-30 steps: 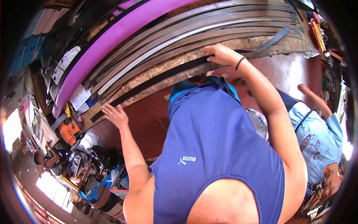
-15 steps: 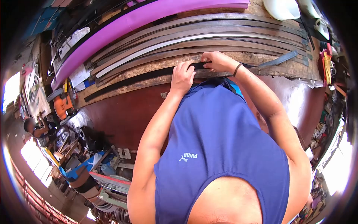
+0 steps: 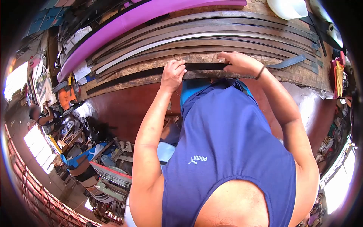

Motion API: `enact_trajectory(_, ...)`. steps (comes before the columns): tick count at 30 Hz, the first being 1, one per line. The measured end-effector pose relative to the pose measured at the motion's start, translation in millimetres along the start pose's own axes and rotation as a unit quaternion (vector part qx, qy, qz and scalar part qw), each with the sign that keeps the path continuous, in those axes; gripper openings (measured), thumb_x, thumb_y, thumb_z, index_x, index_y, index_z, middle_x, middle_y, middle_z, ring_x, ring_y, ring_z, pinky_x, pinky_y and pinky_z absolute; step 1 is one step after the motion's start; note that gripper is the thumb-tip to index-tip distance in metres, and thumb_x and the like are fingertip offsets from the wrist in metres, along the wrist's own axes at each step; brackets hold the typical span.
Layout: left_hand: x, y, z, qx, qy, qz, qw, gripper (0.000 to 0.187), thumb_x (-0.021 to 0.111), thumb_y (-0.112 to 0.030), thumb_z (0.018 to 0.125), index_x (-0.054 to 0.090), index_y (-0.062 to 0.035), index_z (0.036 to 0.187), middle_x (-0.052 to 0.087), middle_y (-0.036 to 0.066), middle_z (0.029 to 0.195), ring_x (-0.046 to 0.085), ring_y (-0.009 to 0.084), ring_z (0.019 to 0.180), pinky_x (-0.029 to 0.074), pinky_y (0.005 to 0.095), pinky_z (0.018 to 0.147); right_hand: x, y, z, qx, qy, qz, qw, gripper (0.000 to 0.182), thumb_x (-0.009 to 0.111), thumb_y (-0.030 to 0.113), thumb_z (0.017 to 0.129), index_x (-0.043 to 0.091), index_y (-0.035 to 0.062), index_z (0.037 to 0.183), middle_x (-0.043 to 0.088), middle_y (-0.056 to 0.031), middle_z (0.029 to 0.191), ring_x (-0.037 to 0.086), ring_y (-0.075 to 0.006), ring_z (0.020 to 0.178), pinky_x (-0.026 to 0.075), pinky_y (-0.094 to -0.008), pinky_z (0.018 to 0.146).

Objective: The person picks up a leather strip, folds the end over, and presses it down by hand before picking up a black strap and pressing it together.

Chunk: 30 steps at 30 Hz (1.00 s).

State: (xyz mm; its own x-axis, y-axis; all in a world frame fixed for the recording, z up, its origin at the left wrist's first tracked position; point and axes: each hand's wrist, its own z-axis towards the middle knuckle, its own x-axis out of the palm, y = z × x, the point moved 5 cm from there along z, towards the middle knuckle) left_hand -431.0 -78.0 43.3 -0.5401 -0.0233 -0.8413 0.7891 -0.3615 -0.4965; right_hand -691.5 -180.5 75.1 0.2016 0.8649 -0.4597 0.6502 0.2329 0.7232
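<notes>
A long black strip (image 3: 143, 72) lies along the front edge of a worn wooden bench (image 3: 151, 62). My left hand (image 3: 174, 75) is closed with curled fingers at the strip's middle, pinching its edge. Farther right, my right hand (image 3: 242, 64) lies over the strip, its thumb and forefinger apart and the other fingers partly hidden. Past that wrist a grey-blue strap end (image 3: 289, 62) sticks out over the bench; whether it joins the black strip is hidden. Behind both hands several long brown strips (image 3: 211, 44) lie side by side, with a white strip (image 3: 151, 45) among them.
A purple sheet roll (image 3: 151, 19) runs along the bench's back left. White curved pieces (image 3: 289, 8) sit at the back right. An orange tool (image 3: 67, 99) hangs at the bench's left end. A co-worker (image 3: 43, 116) is at the far left.
My hands have spread apart along the strip, the left moving left and the right moving right. More of the black strip shows between them. The right thumb and forefinger have parted.
</notes>
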Motion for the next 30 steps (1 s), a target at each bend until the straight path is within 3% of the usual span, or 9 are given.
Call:
enact_trajectory(10, 7, -7, 4, 0.008, 0.009, -0.019, 1.0, 0.019, 0.078, -0.014, 0.079, 0.07, -0.0062, 0.094, 0.07, 0.006, 0.112, 0.062, 0.0283, 0.107, 0.051, 0.0431, 0.088, 3, -10, -10, -0.018, 0.003, 0.024, 1.0, 0.05, 0.066, 0.004, 0.084, 0.062, 0.0083, 0.134, 0.069, -0.0189, 0.124, 0.064, -0.0379, 0.117, 0.052, -0.0445, 0.098)
enact_trajectory(11, 10, -11, 7, 0.016, 0.009, -0.019, 1.0, 0.019, 0.078, -0.014, 0.078, 0.069, -0.0071, 0.093, 0.069, 0.005, 0.113, 0.062, 0.027, 0.108, 0.05, 0.0426, 0.088, 5, -17, -8, -0.021, 0.003, 0.053, 0.998, 0.05, 0.067, 0.003, 0.083, 0.063, 0.0079, 0.133, 0.07, -0.0181, 0.124, 0.066, -0.0366, 0.115, 0.053, -0.0427, 0.096)
enact_trajectory(15, 19, -21, 15, 0.034, 0.017, -0.027, 0.999, 0.018, 0.078, -0.014, 0.078, 0.069, -0.0088, 0.093, 0.069, 0.003, 0.114, 0.061, 0.0255, 0.109, 0.049, 0.0422, 0.089, 9, -26, -5, -0.034, 0.004, 0.041, 0.999, 0.054, 0.066, 0.003, 0.087, 0.061, 0.0121, 0.139, 0.072, -0.0117, 0.124, 0.071, -0.0231, 0.078, 0.056, -0.0371, 0.081)
enact_trajectory(18, 22, -24, 19, 0.041, 0.018, -0.033, 0.998, 0.018, 0.078, -0.013, 0.078, 0.069, -0.0088, 0.094, 0.069, 0.003, 0.113, 0.061, 0.0256, 0.108, 0.049, 0.0419, 0.089, 10, -26, -5, -0.036, 0.003, 0.028, 0.999, 0.054, 0.066, 0.003, 0.087, 0.061, 0.0121, 0.14, 0.072, -0.0118, 0.124, 0.071, -0.0239, 0.081, 0.056, -0.0377, 0.083)
enact_trajectory(27, 26, -19, 18, 0.07, 0.004, -0.056, 0.996, 0.018, 0.076, -0.012, 0.08, 0.069, -0.0084, 0.096, 0.07, 0.003, 0.113, 0.062, 0.0261, 0.105, 0.049, 0.0413, 0.087, 14, -33, -3, -0.029, 0.001, 0.034, 0.999, 0.051, 0.067, 0.003, 0.086, 0.063, 0.011, 0.137, 0.069, -0.0141, 0.129, 0.066, -0.0322, 0.117, 0.051, -0.0404, 0.099)
enact_trajectory(30, 25, -18, 16, 0.064, 0.002, -0.072, 0.995, 0.018, 0.076, -0.012, 0.08, 0.069, -0.0084, 0.097, 0.07, 0.002, 0.113, 0.062, 0.0261, 0.105, 0.049, 0.0413, 0.086, 18, -37, -1, -0.036, -0.008, 0.018, 0.999, 0.051, 0.067, 0.003, 0.086, 0.063, 0.0099, 0.136, 0.069, -0.0145, 0.129, 0.066, -0.0328, 0.118, 0.051, -0.0411, 0.1)
